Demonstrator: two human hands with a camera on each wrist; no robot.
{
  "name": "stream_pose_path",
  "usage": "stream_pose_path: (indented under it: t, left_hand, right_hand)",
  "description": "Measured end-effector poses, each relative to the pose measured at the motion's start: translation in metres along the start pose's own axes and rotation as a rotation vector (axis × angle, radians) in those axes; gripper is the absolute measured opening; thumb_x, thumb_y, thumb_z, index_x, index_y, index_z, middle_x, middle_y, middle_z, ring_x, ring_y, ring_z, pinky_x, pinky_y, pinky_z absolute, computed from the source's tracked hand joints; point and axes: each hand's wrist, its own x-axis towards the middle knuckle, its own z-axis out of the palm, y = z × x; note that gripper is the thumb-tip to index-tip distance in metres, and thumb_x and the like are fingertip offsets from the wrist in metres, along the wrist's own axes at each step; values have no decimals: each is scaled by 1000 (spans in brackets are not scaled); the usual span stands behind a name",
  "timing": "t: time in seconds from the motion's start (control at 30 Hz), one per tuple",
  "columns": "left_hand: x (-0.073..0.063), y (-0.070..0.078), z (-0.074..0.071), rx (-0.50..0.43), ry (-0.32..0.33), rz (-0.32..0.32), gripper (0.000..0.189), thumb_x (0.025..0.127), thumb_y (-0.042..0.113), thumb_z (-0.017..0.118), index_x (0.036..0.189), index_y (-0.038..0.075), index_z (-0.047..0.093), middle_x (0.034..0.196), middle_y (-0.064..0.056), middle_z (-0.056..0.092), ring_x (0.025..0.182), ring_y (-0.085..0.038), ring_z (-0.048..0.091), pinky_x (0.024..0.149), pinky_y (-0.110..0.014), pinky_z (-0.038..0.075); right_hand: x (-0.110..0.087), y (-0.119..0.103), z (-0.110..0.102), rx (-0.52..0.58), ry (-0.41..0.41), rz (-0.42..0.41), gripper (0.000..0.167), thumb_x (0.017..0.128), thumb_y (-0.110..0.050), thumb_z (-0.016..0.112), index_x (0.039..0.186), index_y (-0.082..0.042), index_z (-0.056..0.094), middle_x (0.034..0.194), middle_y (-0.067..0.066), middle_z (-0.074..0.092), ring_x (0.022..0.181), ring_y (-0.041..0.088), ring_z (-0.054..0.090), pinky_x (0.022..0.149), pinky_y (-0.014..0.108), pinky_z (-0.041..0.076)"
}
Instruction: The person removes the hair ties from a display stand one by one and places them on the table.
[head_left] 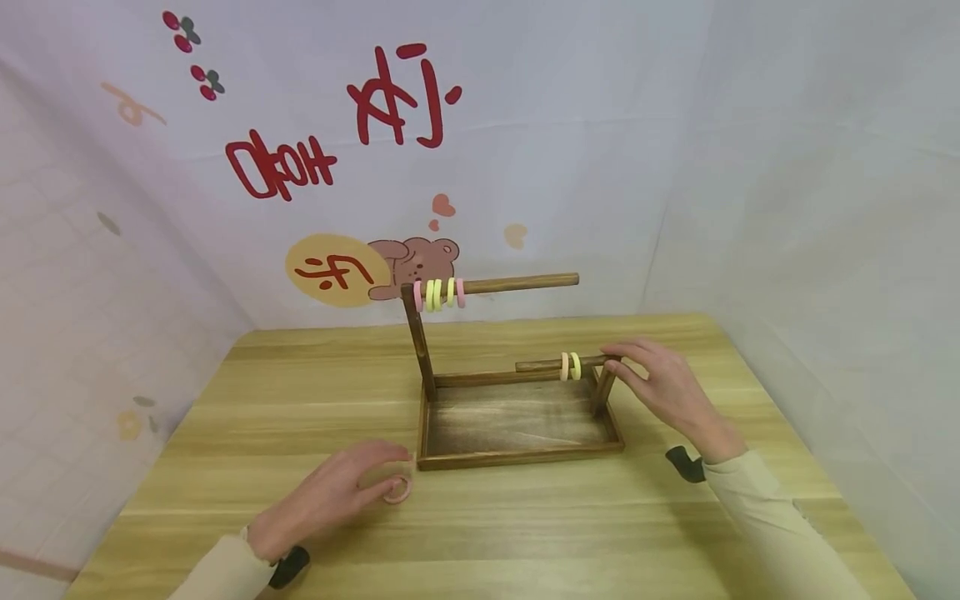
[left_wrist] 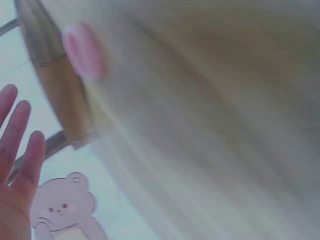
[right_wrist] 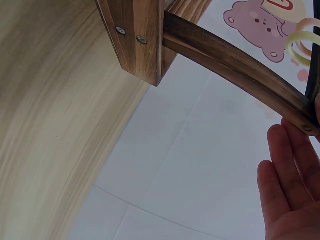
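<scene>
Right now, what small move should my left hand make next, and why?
Perhaps pinch the small pink ring with your left hand, which is beside it but seems not to grip it, while your right hand grips the brown wooden rack, whose long upper rod carries similar pink and yellow rings.

The rack at the right hand is of grained wood, its base having 2 metal screws; near the left hand, the ring looks matt.

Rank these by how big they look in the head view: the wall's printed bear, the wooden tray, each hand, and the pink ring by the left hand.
1. Wooden tray
2. Left hand and right hand: too alike to rank
3. Printed bear
4. Pink ring
</scene>
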Motion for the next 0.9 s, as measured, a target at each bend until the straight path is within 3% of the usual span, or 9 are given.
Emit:
stream_pose_path:
  t: [0.27,0.5,0.7,0.9]
  left_hand:
    - [25,24,-11,46,192,181,35,91,11,80,124,19,74,123,6,73,115,-18,67,94,-45,57]
    - [59,40,-7,52,346,383,22,104,26,66,120,12,73,118,0,74,113,-21,67,97,-46,54]
    - [95,56,-7,23,411,454,36,109,36,53,120,7,72,120,-6,73,117,-25,66,101,-45,52]
    - [125,70,-1,-29,438,494,26,102,22,69,122,6,72,123,-8,72,120,-29,65,106,-45,49]
  right_hand:
    - [2,-1,-1,3,5,-5,31,85,1,82,115,-4,77,109,9,76,97,30,74,79,48,58]
    - [1,-2,0,5,6,-12,31,84,2,82,114,-3,77,108,9,76,95,30,74,77,48,59]
    - [1,-4,-1,5,12,-4,31,85,2,82,115,-4,76,109,8,76,96,29,74,77,48,58]
    - [0,-4,0,-2,16,-16,31,85,2,82,115,-5,76,108,8,76,94,29,74,75,47,59]
